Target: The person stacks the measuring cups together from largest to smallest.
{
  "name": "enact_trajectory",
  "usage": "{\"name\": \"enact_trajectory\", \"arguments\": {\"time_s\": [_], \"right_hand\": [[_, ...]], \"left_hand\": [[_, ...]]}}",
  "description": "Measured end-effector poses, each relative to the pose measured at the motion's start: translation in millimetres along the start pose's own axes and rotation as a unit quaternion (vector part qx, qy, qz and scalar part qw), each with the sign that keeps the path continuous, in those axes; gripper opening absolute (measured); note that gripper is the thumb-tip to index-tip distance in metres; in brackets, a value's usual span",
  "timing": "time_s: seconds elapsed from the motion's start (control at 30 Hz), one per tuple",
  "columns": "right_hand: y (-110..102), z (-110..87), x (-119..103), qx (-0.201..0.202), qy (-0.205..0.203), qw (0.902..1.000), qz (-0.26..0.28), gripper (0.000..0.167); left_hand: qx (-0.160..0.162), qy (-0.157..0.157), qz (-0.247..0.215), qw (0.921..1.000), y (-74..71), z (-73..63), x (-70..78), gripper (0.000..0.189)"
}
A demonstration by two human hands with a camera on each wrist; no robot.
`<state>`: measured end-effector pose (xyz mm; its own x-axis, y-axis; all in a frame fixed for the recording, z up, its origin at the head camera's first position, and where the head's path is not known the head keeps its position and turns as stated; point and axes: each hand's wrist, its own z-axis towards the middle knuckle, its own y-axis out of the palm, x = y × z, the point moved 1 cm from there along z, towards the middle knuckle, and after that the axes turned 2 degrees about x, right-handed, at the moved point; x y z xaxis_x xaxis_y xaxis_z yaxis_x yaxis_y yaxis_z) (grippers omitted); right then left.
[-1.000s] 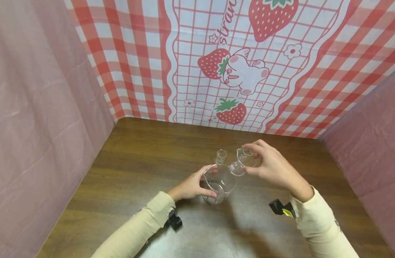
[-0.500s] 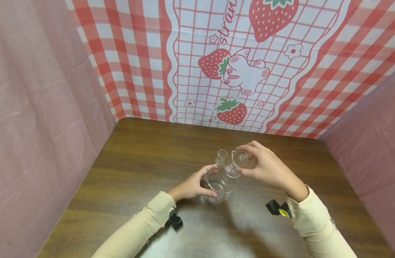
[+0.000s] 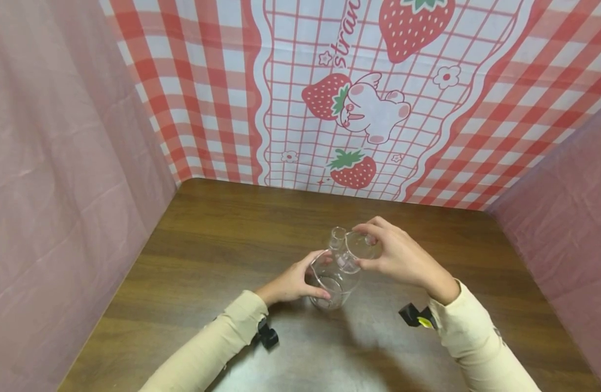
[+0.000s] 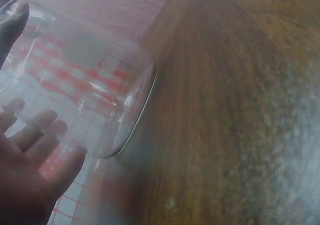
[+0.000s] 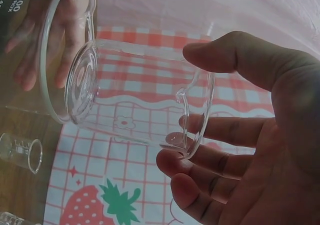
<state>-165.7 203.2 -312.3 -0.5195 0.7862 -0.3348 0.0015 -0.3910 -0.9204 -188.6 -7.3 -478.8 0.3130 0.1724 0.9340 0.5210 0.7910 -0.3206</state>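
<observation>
My left hand (image 3: 295, 280) holds a large clear glass beaker (image 3: 332, 294), thumb on the near side and fingers round the far side. White print shows on that beaker's wall in both wrist views. My right hand (image 3: 403, 253) grips a smaller glass beaker (image 5: 135, 92) near its rim, thumb on one side and fingers on the other. This smaller beaker's base is right at the large beaker's mouth and overlaps its rim in the head view. Both beakers look see-through, with no contents visible.
A small glass beaker (image 3: 337, 238) stands on the brown wooden table (image 3: 222, 234) just behind the large one. Another piece of glassware (image 5: 15, 219) shows at the right wrist view's lower left corner. A strawberry-print cloth (image 3: 300, 109) hangs behind, with pink curtains (image 3: 70, 163) at the sides.
My right hand has moved left with the smaller beaker, bringing its base from beside the large beaker to over its mouth. My left hand and the large beaker have stayed in place.
</observation>
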Motion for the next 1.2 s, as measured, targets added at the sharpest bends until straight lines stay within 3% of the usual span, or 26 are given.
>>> {"name": "enact_trajectory", "arguments": {"time_s": [0.93, 1.2], "right_hand": [[20, 2.5, -3, -0.036, -0.030, 0.9989, 0.000, 0.056], [27, 4.0, -2, -0.047, -0.058, 0.9972, -0.005, 0.057]], "left_hand": [[-0.001, -0.022, 0.003, 0.9998, 0.5, -1.8, 0.9, 0.093], [-0.002, -0.001, -0.004, 1.0000, 0.2, -1.5, -0.1, 0.091]]}}
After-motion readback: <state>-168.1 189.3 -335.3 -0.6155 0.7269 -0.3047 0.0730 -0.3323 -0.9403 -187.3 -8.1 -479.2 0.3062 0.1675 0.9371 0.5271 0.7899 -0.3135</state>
